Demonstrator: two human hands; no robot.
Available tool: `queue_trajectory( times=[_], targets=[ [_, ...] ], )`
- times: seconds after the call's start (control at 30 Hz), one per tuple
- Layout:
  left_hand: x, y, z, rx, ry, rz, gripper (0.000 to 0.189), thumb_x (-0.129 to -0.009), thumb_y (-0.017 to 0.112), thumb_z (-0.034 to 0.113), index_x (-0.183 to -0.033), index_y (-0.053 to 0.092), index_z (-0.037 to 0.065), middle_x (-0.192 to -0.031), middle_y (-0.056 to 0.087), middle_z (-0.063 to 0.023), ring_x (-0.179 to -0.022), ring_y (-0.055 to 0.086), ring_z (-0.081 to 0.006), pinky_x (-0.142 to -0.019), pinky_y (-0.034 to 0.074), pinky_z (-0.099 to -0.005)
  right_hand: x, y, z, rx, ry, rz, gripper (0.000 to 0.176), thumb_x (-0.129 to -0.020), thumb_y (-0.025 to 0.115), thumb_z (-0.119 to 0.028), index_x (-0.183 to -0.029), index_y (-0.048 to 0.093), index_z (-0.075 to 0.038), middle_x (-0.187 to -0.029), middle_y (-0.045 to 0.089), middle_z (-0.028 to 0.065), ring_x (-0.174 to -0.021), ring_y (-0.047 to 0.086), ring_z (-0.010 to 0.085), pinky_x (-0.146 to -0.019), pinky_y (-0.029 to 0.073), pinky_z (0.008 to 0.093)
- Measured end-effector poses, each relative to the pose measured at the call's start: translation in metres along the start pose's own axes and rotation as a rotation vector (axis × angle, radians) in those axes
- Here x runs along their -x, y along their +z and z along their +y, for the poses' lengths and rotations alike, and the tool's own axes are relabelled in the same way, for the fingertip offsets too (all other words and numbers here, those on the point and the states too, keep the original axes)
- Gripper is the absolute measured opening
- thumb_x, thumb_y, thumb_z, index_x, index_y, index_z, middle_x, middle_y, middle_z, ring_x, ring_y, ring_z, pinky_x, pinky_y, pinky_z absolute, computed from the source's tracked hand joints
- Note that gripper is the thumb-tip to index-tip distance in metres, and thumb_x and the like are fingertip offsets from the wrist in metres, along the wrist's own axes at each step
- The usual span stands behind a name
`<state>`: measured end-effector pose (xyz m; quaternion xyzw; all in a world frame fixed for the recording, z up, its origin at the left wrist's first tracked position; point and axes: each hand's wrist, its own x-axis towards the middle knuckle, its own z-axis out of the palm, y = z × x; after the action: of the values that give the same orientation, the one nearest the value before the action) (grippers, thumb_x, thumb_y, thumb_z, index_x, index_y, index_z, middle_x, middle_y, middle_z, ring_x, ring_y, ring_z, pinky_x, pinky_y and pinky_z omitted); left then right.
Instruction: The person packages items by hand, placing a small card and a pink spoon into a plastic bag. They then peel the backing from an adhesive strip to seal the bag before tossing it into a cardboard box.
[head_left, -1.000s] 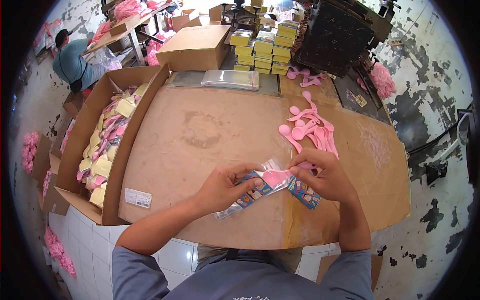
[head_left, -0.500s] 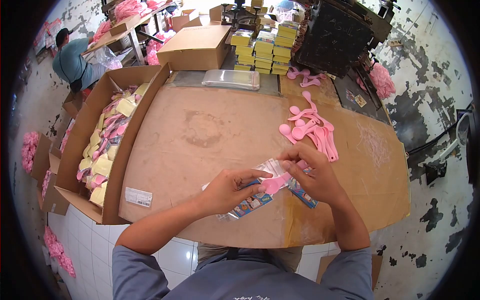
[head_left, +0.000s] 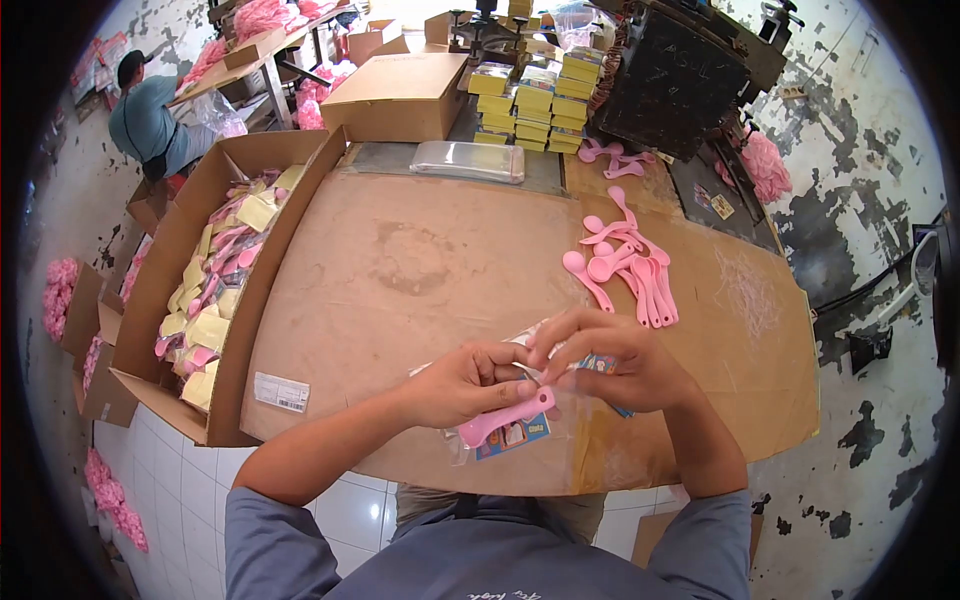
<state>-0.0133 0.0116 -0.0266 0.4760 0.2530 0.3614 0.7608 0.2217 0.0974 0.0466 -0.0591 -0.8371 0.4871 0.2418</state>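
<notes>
My left hand (head_left: 465, 385) is closed on the edge of a clear plastic bag (head_left: 568, 412). In or on the bag lie a pink spoon (head_left: 507, 418), its holed handle end to the right, and a blue printed card (head_left: 515, 438). My right hand (head_left: 620, 360) pinches the bag's upper edge, right beside the left fingertips. Partly hidden under the right hand are more blue cards (head_left: 600, 364). Beyond my right hand, a pile of pink spoons (head_left: 628, 262) rests on the cardboard-covered table (head_left: 400, 240).
An open carton (head_left: 290, 235) of bagged spoons stands left. At the back are a closed box (head_left: 395, 95), a stack of clear bags (head_left: 467, 161), yellow-edged card stacks (head_left: 535, 100) and a black machine (head_left: 668, 75). A person (head_left: 150, 120) sits far left.
The pink spoon has moved down and left over the card, out of my right fingers. My right hand has come left to meet my left hand at the bag's edge.
</notes>
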Motion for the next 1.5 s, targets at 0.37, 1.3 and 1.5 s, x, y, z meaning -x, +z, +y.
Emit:
queue_trajectory(
  times=[0.37,1.3,1.5],
  targets=[
    [0.009,0.017,0.017,-0.64,0.467,0.277,0.05,-0.098,0.071,0.016,-0.145,0.056,0.007,-0.138,0.066,-0.0128,-0.125,0.064,-0.0201,-0.103,0.051,-0.0366,-0.02,0.001,-0.065,0.851,-0.018,0.166,0.015,-0.08,0.078,0.002,-0.094,0.075,-0.004,-0.083,0.068,0.0055,-0.076,0.068,0.0197,-0.068,0.053,0.0339],
    [0.008,0.026,0.005,-1.008,0.4,0.477,0.057,-0.095,0.073,0.008,-0.148,0.051,0.002,-0.093,0.079,-0.0105,-0.069,0.072,-0.0112,-0.06,0.057,-0.0274,-0.031,0.027,-0.008,1.389,-0.185,0.229,0.017,-0.077,0.071,-0.015,-0.088,0.063,-0.005,-0.09,0.058,0.006,-0.093,0.061,0.0211,-0.086,0.046,0.0375],
    [0.008,0.022,0.013,-0.669,0.274,0.457,0.047,-0.101,0.067,0.006,-0.146,0.053,0.004,-0.103,0.079,-0.0129,-0.09,0.073,-0.0124,-0.077,0.059,-0.0284,-0.004,-0.029,-0.031,0.24,0.252,0.407,0.012,-0.099,0.058,-0.01,-0.088,0.058,-0.004,-0.079,0.06,0.0054,-0.074,0.061,0.0131,-0.074,0.053,0.033]
  ],
)
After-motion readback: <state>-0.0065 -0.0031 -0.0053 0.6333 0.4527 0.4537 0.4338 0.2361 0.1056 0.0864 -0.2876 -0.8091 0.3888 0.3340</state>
